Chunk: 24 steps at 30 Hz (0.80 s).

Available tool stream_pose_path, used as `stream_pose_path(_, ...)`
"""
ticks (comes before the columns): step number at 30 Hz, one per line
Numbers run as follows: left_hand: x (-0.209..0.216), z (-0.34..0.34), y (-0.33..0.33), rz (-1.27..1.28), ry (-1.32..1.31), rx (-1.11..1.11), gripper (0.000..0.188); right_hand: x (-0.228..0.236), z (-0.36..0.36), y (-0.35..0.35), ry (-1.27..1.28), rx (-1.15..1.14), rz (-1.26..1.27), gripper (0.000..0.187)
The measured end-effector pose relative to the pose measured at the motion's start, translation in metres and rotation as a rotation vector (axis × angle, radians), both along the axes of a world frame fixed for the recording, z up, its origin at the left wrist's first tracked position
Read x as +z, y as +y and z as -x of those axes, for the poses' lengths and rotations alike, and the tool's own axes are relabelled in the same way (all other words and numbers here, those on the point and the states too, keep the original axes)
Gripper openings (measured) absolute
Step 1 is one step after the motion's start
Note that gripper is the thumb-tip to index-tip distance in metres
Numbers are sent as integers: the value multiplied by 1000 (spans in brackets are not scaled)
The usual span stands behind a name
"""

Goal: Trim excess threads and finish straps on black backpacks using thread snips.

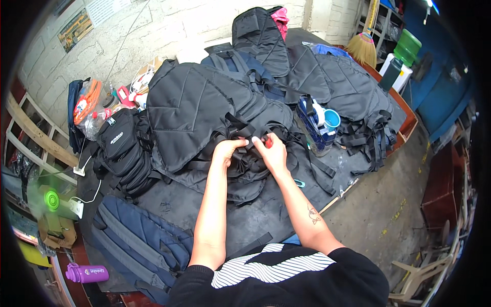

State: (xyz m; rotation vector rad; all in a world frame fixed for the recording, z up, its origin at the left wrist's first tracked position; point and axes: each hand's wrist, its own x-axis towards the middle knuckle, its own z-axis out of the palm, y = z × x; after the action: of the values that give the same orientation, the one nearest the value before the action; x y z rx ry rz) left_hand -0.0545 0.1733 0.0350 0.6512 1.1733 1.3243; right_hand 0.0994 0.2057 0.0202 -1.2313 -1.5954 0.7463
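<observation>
Left fingers (239, 143) pinch a black strap (239, 124); right fingers (258, 144) grip a red object (268, 143).

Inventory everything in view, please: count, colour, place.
black backpacks: several, black, heaped centre and back
black straps: several, black, centre and right
small red item: one, red, centre
small black bag: one, black, centre left
navy backpacks: at least two, navy and grey, front left and back
clear case: one, clear and blue, right of centre
orange pouch: one, orange, upper left
purple bottle: one, purple, lower left
green jug: one, green, upper right
broom: one, tan, upper right
power sockets: two, white, left
table: one, dark, under bags
other small items: count unclear, mixed, upper left
left hand: one, bare, on black straps
right hand: one, bare, at small red item
</observation>
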Motion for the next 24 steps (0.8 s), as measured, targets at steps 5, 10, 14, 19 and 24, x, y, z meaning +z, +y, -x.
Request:
stream_pose_path(5, 6, -7, -1, 56, -67, -69, 23, -18, 1, 31, 157, 186, 191, 35)
stream_pose_path(10, 4, -6, -4, 41, 241, -185, 28, 2, 6, 27, 423, 290, 456, 26)
stream_pose_path(14, 10, -11, -2, 18, 64, 87, 23, 21, -2, 13, 651, 410, 581, 27)
stream_pose_path(19, 8, -6, 6, 63, -168, 153, 18, -5, -4, 7, 271, 183, 44, 25)
stream_pose_path(24, 2, -2, 6, 68, -173, 177, 17, 10, 5, -10, -75, 60, 13, 27)
